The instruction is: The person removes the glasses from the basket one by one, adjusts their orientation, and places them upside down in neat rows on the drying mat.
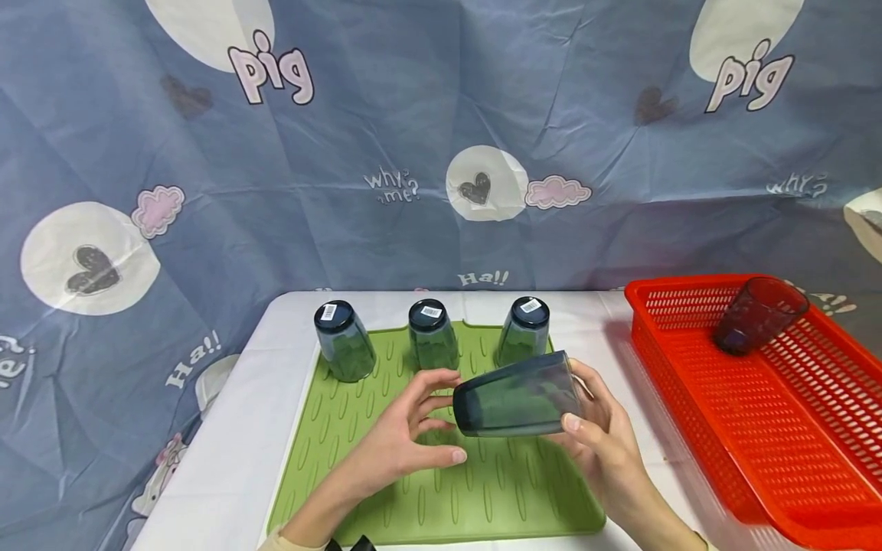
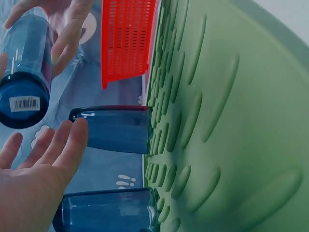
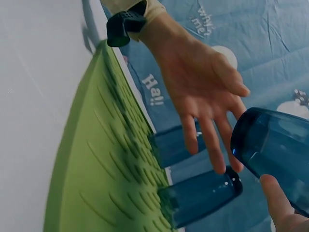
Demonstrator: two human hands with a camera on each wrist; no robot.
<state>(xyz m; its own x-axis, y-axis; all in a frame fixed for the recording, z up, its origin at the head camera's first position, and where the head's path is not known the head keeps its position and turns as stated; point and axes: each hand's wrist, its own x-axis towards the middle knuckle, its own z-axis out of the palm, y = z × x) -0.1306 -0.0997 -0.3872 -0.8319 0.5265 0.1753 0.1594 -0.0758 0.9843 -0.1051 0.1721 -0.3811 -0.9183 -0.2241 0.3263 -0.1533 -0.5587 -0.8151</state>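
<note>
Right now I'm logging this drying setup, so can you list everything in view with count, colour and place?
Upside-down cups: three, dark blue-grey, in a row along the far edge of the mat, each with a barcode sticker on its base.
Held cup: one, dark blue-grey, on its side above the mat, between both hands.
Cup in the basket: one, dark, tilted at the basket's far end.
Mat: one, green, ribbed, on the table.
Basket: one, red, perforated, at the table's right side.
Table: one, white.
Backdrop cloth: one, blue-grey, with cartoon prints, behind the table.
Right hand: grips the held cup near its rim end.
Left hand: fingers spread by the cup's base; whether they touch it cannot be told.
</note>
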